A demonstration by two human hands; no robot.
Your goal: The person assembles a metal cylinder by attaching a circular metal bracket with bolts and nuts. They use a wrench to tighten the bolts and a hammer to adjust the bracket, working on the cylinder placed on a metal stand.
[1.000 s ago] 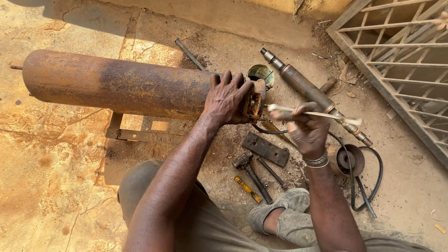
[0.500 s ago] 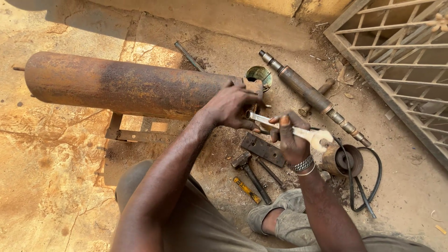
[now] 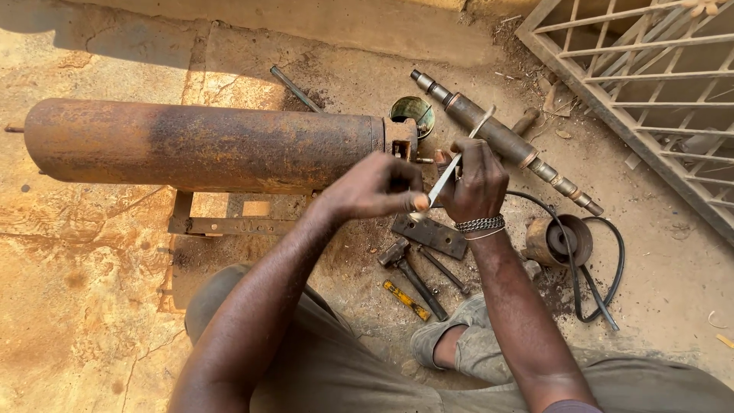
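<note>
A long rusty steel cylinder [image 3: 206, 145] lies on its side on a low metal stand [image 3: 222, 224], its end fitting [image 3: 401, 138] facing right. In front of that end my right hand [image 3: 478, 180] grips a thin pale strip [image 3: 459, 157] that slants up toward the upper right. My left hand [image 3: 378, 186] has come off the cylinder and pinches the strip's lower end with its fingertips. A beaded bracelet circles my right wrist.
On the dirt floor lie a rusty stepped shaft [image 3: 505, 141], a small green tin [image 3: 413, 113], a flat metal plate [image 3: 430, 235], a hammer [image 3: 409, 271], a yellow-handled tool [image 3: 407, 300], a round metal cap [image 3: 558, 241] with a black hose [image 3: 604, 260], and a metal grille [image 3: 650, 84] at right.
My left hand left the cylinder's end and moved to the strip. My right hand rose with the strip, tilting it from near level to a steep slant.
</note>
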